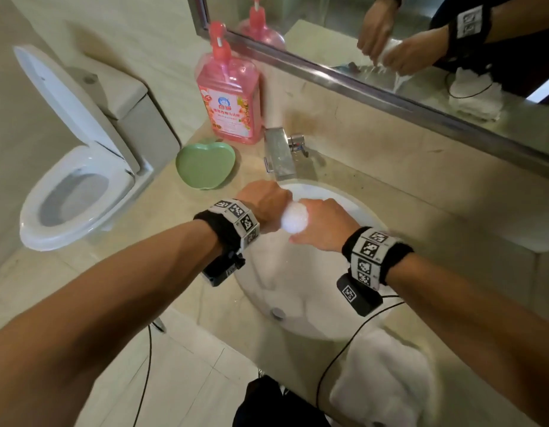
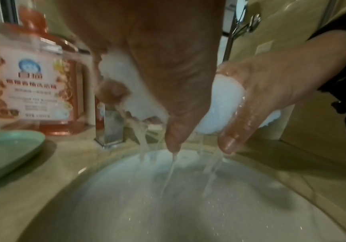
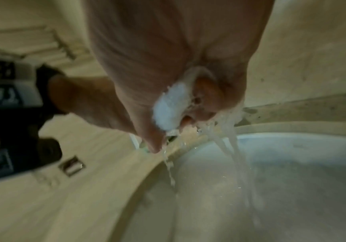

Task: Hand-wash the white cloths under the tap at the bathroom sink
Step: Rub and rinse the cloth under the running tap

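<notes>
Both hands hold one wet white cloth [image 1: 294, 217] bunched into a roll over the white sink basin [image 1: 301, 291], in front of the chrome tap [image 1: 279, 155]. My left hand [image 1: 265, 204] grips the cloth's left end [image 2: 126, 78]; my right hand [image 1: 322, 224] grips its right end [image 3: 168, 106], and in the left wrist view this hand [image 2: 271, 91] wraps the cloth [image 2: 221, 104]. Water streams from the squeezed cloth into the basin [image 2: 188, 204]. Another white cloth [image 1: 387, 380] lies on the counter at the sink's near right.
A pink soap pump bottle [image 1: 228, 97] and a green apple-shaped dish [image 1: 205, 164] stand left of the tap. A toilet [image 1: 79, 186] with raised lid is to the left. A mirror [image 1: 390, 41] runs behind the counter. Black cables [image 1: 338, 355] trail from the wrist cameras.
</notes>
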The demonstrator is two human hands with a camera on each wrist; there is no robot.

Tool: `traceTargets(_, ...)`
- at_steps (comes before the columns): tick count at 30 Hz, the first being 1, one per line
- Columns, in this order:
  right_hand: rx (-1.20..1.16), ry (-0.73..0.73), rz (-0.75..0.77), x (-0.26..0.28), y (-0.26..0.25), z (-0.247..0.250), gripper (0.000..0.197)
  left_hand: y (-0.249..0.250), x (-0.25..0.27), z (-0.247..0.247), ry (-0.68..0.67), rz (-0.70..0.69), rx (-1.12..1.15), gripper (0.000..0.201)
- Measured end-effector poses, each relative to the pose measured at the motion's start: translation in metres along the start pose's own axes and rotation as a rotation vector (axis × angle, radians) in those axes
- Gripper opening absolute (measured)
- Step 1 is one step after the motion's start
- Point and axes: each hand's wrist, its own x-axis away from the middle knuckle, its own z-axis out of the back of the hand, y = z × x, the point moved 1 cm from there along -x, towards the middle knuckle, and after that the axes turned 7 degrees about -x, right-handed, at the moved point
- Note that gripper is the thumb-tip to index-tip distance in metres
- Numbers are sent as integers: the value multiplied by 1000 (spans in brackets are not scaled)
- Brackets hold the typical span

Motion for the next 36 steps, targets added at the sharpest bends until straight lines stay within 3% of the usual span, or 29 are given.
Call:
traceTargets(4,341,34,119,-1,11,-27,32,17,-10,-38,-165,81,15,8)
traceTargets(9,574,-14,194,-6,25,-48,23,25,-20,-81,-275,82,188,10)
traceTargets(12,560,-2,222,-12,31,-44,28,25,-25,-84,-353,70,330,14)
traceTargets(15,391,-3,253,-15,32,-34,51,13,-28,-74,-431,48,561,34)
traceTargets(17,262,-30,234,-17,29,-25,56,5,-27,-65,-461,46,656,51)
traceTargets(19,86,-67,120,-17,26,-15,53,-3,-22,-54,-350,77,640,67)
traceTargets(22,-291,-103,-93,-15,22,1,46,-14,-7,-40,46,0,404,77)
traceTargets(24,-613,-110,-214,-12,18,10,35,-14,6,-33,231,-74,290,85)
traceTargets(27,-850,-197,-263,-5,8,19,31,-6,13,-24,263,-75,74,97)
traceTargets(30,-887,-331,-256,3,-2,22,42,-3,10,-7,290,-41,41,61)
traceTargets(32,-863,-345,-257,8,-4,24,44,-2,11,4,319,-70,36,35)
traceTargets(36,-799,-347,-217,16,-4,25,38,-2,12,16,263,-212,-8,29)
